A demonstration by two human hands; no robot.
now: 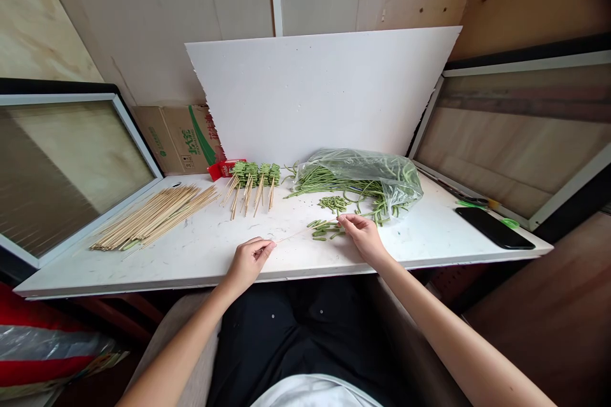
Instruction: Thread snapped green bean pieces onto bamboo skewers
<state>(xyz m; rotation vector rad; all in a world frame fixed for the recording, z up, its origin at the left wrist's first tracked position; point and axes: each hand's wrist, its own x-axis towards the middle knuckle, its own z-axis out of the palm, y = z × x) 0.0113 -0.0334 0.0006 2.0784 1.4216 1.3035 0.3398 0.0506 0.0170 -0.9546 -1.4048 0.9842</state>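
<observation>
My left hand [249, 263] pinches one end of a thin bamboo skewer [292, 237] just above the table's front edge. The skewer slants up to the right, its far end reaching the fingertips of my right hand [363, 236]. Those fingers are pinched together; whatever sits between them is too small to make out. Cut green bean pieces [323, 229] lie beside and under my right fingertips, and a second small heap of cut pieces [333, 203] is just behind. Long green beans [334, 182] spill from a clear plastic bag [403, 181] farther back.
Loose bamboo skewers [153, 216] are piled on the left of the white table [200, 261]. Several finished bean skewers [258, 174] stand in a row at the back, near a red packet [223, 170] and a cardboard box [184, 137]. A black phone [494, 227] lies at right.
</observation>
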